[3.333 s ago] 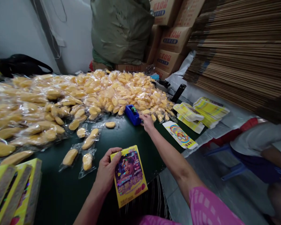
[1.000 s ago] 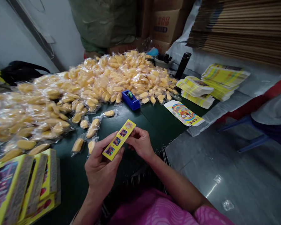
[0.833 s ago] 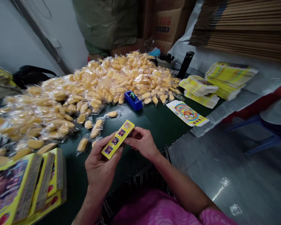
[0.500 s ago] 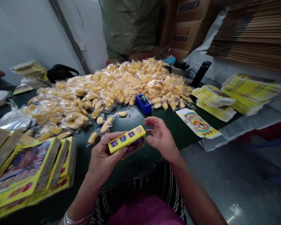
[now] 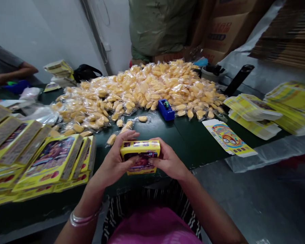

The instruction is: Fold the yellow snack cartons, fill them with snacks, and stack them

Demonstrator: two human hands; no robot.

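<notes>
Between both hands is a small yellow carton [image 5: 141, 145] with printed pictures, held above the table's near edge. My left hand [image 5: 115, 162] grips its left end, thumb across the front face. On the right end, my right hand [image 5: 171, 161] closes round it, its thumb also on the front. Beyond the carton stands a blue tape dispenser [image 5: 166, 110]. A few wrapped yellow pieces [image 5: 127, 125] lie just past my left hand, before a large heap of the same clear-wrapped pieces [image 5: 152, 84].
Filled-looking yellow cartons [image 5: 48, 159] are stacked at left. Flat yellow cartons [image 5: 254, 108] lie in piles at right, with some flat printed ones [image 5: 227, 137] nearer. A black cylinder [image 5: 240, 79] leans behind them. At far left, a co-worker's arm [image 5: 20, 73] rests over the table.
My right hand has come from beside the carton onto its right end. The carton has turned so its front faces me more squarely. The view has swung left.
</notes>
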